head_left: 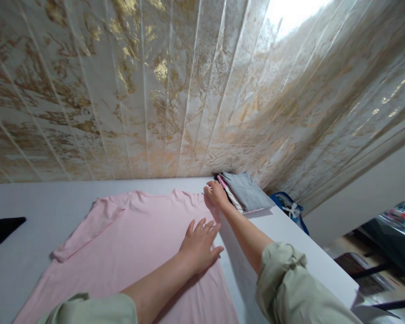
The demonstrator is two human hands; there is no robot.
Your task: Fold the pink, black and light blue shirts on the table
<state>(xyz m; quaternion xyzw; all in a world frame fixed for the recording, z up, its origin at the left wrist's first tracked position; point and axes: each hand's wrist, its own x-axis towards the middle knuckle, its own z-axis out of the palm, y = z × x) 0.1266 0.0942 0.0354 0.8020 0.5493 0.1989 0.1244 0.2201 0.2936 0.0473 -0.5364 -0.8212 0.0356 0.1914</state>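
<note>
Lying flat: pink T-shirt, spread on the white surface, neck end toward the curtain, one sleeve slanting down at the left.
Left hand: open wide, palm down on the pink T-shirt near its right edge, fingers spread, with hold of nothing.
Right hand: at the top right corner of the pink T-shirt, fingers a little bent, hard to tell whether pinching any cloth.
Folded clothes: piled just beside the right hand, gray on top, pink, white and black peeking out.
Green sleeves: rolled up on both arms.
Black thing: far left, partly cut off.
</note>
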